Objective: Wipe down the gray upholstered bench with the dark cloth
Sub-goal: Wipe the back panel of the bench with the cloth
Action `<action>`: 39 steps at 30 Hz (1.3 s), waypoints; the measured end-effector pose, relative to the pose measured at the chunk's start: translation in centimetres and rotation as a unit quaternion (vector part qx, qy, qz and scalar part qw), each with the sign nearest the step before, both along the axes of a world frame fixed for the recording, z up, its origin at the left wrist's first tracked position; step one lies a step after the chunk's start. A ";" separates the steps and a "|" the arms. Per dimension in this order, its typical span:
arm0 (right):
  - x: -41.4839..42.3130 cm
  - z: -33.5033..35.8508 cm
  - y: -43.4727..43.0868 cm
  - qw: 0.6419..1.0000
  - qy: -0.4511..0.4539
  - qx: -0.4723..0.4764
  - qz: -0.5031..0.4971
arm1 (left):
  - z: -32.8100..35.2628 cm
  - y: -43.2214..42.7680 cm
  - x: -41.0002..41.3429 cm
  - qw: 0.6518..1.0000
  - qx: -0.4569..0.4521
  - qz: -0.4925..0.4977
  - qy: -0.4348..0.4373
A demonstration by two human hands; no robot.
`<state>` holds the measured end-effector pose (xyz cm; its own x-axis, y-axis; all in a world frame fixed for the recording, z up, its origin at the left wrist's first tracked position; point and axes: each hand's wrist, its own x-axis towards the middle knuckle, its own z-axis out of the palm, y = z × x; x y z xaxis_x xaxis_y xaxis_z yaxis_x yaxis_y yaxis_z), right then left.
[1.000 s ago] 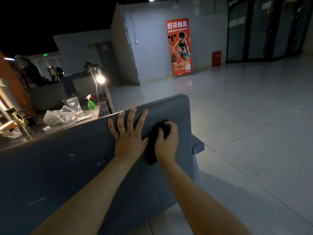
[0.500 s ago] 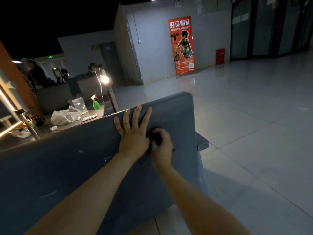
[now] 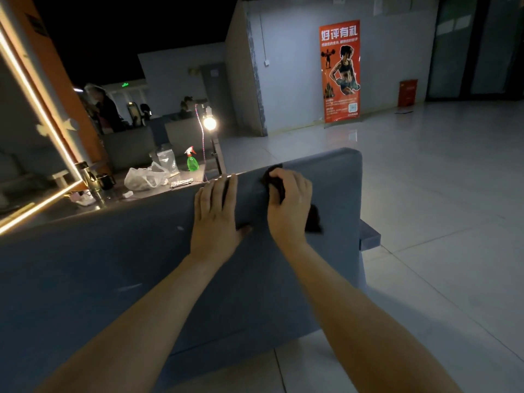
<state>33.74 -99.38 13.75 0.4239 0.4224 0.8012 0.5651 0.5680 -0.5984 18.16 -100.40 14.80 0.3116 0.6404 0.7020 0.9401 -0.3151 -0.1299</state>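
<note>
The floor (image 3: 425, 199) consists of glossy light tiles. An orange banner (image 3: 340, 70) stands against a gray wall (image 3: 292, 66), with a red box (image 3: 407, 93) to its right. A lit bulb (image 3: 209, 123) on a stand is located beside a table (image 3: 119, 197) holding a green spray bottle (image 3: 192, 162) and a plastic bag (image 3: 143, 179).
</note>
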 end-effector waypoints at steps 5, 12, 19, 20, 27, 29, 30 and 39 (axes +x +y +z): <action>-2.1 -6.7 -0.1 0.995 -0.092 -0.031 0.032 | -0.5 0.3 0.2 1.000 0.018 -0.002 -0.014; -2.2 -8.5 -1.2 0.994 -0.044 -0.087 0.048 | -0.6 0.6 -0.5 1.000 0.004 -0.007 0.010; -1.7 -1.4 -0.4 0.998 -0.061 0.009 -0.011 | -0.8 0.3 -0.3 1.000 0.029 0.003 0.010; -2.0 -2.0 -0.2 0.998 -0.066 0.012 -0.015 | -0.8 0.3 -0.2 1.000 0.030 0.004 0.009; -2.8 -8.7 -0.7 0.989 -0.103 -0.090 0.046 | -0.8 0.5 0.2 1.000 0.003 0.024 0.012; -2.6 -7.8 -1.0 0.991 -0.085 -0.088 0.049 | -0.8 0.5 0.1 0.999 0.006 0.026 0.021; -2.4 -6.7 -1.2 0.994 -0.074 -0.071 0.047 | -0.8 0.4 0.1 0.999 0.013 0.026 0.024; -1.7 -1.3 -0.4 0.996 -0.083 0.029 -0.027 | -1.2 0.4 0.4 0.999 0.026 0.026 0.020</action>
<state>32.03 -99.78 12.42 0.3037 0.3531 0.8849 0.6848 0.5649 -0.4604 18.52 -100.04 13.63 0.3083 0.6189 0.7224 0.9485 -0.2580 -0.1837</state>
